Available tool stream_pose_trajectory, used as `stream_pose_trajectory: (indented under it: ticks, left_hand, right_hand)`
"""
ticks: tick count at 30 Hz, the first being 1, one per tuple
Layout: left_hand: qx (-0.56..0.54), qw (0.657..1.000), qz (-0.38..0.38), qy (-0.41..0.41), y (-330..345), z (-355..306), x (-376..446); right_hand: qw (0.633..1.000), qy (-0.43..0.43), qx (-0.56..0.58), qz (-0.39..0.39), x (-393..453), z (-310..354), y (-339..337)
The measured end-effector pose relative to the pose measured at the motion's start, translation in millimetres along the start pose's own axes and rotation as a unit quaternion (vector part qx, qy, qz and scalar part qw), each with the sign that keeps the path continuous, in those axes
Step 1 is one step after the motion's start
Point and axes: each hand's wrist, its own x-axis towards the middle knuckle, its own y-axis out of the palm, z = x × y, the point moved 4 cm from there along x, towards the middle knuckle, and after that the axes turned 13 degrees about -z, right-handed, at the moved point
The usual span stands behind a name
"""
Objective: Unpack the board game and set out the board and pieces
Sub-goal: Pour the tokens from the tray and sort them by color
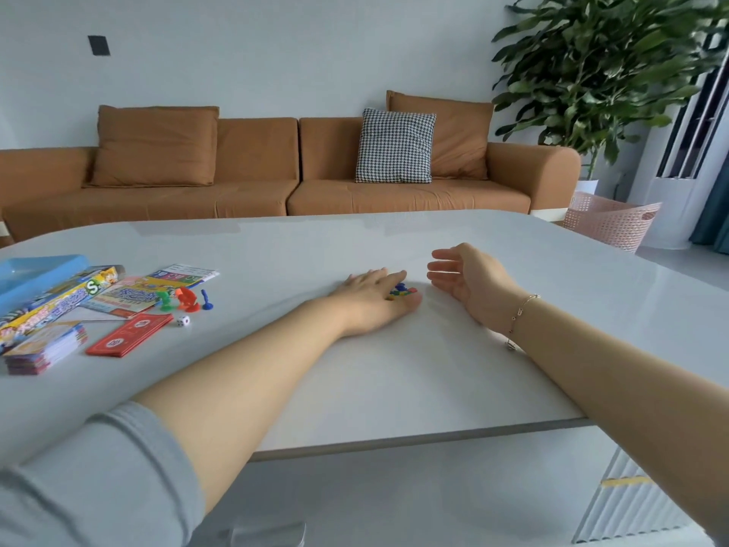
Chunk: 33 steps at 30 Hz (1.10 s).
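Note:
My left hand (pixel 369 300) lies flat on the white table (pixel 394 373), its straight fingers covering a small heap of coloured pieces (pixel 400 290). My right hand (pixel 467 280) stands on its edge just right of the heap, fingers relaxed and empty. At the left lie the game box (pixel 51 300), a blue tray (pixel 31 270), a folded board (pixel 130 298), a red stack of play money (pixel 128 335), a card stack (pixel 45 349), green, red and blue pawns (pixel 183 300) and a white die (pixel 182 320).
An orange sofa (pixel 256 183) with a checked cushion (pixel 395 146) runs behind the table. A pink basket (pixel 609 225) and a large potted plant (pixel 607 73) stand at the right. The table's near edge crosses below my forearms.

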Motion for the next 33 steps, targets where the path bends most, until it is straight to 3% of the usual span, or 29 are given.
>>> stream_pose_trajectory:
  ticks: [5,16,24,33]
  left_hand:
    - [-0.049,0.996,-0.010,0.068,9,-5,14]
    - [-0.105,0.984,-0.103,0.106,-1,-3,-9]
    - [-0.145,0.979,-0.127,0.064,-9,14,-32]
    - [-0.431,0.870,-0.209,-0.112,-32,37,-47]
  right_hand:
    - [0.999,-0.029,-0.019,-0.003,1,2,-3]
    - [0.995,-0.077,-0.065,0.000,-13,5,-6]
    - [0.983,-0.102,-0.148,0.047,-28,-4,10]
    - [0.972,-0.104,-0.205,0.048,-51,-4,53]
